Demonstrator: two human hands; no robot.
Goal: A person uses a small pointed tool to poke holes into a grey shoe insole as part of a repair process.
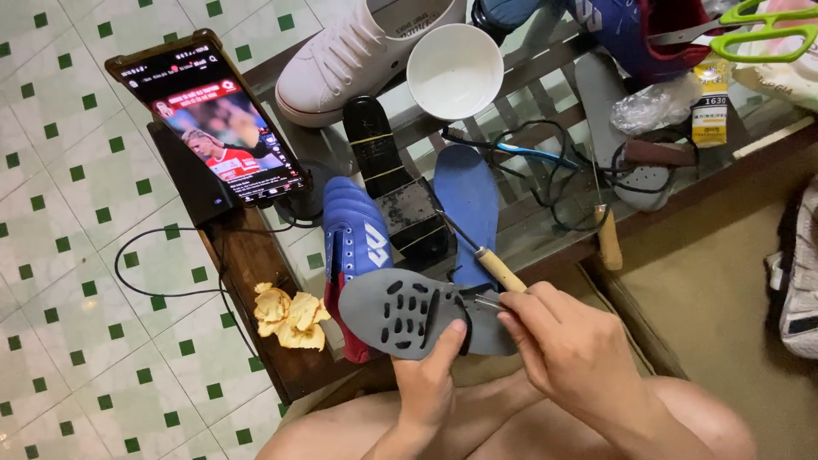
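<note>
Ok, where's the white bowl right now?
The white bowl sits at the top centre of the head view, on the glass table, just right of the white sneaker.

The white sneaker (362, 53) and the green-handled scissors (750, 32) are cut off by the top edge. The right hand (569, 345) hides the end of the wooden tool handle (499, 270) and the near edge of the grey insole (417, 311). The insole covers part of the blue shoe (351, 243) and the lower end of the blue insole (467, 200). The picture on the phone (213, 119) is too small to make out. At the right edge, a striped cloth (801, 273) is cut off.
</note>
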